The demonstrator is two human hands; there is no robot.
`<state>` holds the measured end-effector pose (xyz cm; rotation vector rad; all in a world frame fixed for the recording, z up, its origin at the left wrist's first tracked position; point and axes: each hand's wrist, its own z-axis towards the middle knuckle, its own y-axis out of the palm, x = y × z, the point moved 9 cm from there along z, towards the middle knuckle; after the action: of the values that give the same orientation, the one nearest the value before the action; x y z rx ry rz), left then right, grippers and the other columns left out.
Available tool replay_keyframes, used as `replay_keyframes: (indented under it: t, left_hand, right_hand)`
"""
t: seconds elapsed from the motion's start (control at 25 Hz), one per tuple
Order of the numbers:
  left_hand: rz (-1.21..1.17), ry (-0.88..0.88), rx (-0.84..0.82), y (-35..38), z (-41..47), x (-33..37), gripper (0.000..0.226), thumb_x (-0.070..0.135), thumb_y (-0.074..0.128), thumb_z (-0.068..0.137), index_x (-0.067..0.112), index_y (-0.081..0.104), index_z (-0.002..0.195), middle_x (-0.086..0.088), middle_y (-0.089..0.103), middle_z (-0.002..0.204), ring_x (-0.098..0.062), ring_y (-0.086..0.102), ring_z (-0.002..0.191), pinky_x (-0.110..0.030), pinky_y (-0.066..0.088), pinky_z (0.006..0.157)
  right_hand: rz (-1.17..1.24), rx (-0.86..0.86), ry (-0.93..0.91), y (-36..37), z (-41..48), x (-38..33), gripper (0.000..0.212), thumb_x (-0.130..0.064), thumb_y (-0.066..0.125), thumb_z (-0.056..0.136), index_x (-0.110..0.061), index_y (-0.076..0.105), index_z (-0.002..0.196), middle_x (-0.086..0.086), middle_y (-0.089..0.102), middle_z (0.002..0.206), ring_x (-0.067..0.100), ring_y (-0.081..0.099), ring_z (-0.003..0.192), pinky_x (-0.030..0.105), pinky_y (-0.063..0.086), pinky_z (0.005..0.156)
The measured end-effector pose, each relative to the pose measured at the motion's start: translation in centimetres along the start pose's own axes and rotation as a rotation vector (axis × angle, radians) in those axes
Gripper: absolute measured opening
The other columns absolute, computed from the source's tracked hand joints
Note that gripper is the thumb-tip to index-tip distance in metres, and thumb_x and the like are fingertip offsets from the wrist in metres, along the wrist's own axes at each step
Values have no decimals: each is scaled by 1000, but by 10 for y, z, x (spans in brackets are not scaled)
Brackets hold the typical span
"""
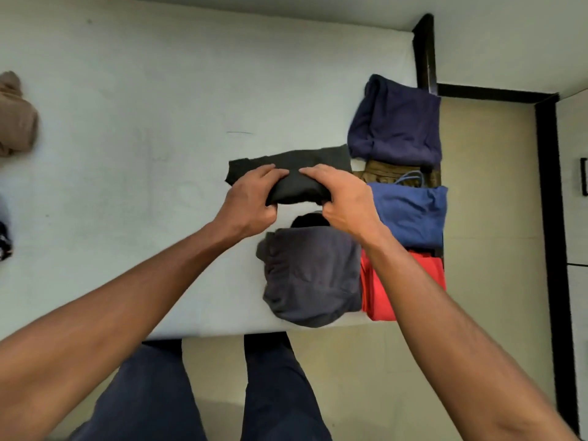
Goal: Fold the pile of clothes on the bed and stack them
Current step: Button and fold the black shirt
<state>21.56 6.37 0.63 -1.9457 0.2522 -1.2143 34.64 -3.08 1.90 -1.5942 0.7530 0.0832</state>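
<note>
Black garment [296, 173], partly folded, lies on the bed [127, 106] toward its right edge, between the near edge and mid-depth. Its far portion rests flat on the sheet; its near fold is bunched between both hands. Left hand [251, 198] grips the left end of the fold, fingers curled over the top. Right hand [343, 198] grips the right end in the same manner.

Just nearer than the black garment, a folded dark grey garment [311, 275] sits at the near edge. Along the right edge, from the near corner to the far one: red garment [374, 297], blue garment [410, 211], olive garment [385, 171] and navy garment [394, 128], all folded. The blue overlaps the olive.

At the left edge, well apart, lies an unfolded brown garment [16, 119]
</note>
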Motion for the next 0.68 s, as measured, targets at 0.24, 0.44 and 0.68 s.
replay_keyframes:
  t: [0.24, 0.44, 0.68]
  left_hand:
    - [225, 119, 1, 103, -104, 38, 104, 21, 76, 68, 27, 25, 157, -12, 10, 167, -35, 11, 154, -62, 34, 109]
    - [465, 68, -491, 233, -164, -12, 112, 41, 66, 71, 40, -4, 159, -4, -14, 168, -31, -17, 153, -75, 7, 113]
    - [426, 94, -219, 192, -120, -3, 100, 79, 52, 78, 36, 12, 160, -10, -2, 168, -31, -7, 155, -72, 4, 115]
  right_hand:
    - [-167, 289, -81, 31, -159, 22, 79, 6, 62, 68, -24, 61, 142, 8, 51, 153, 39, 49, 137, 54, 36, 114]
    - [-151, -128, 100, 164, -230, 79, 101, -6, 71, 66, -36, 38, 156, 1, 18, 170, 31, 23, 154, 56, 20, 122]
    - [-15, 169, 178, 115, -206, 73, 60, -49, 67, 88, -19, 61, 140, 14, 42, 157, 34, 36, 148, 58, 20, 123]
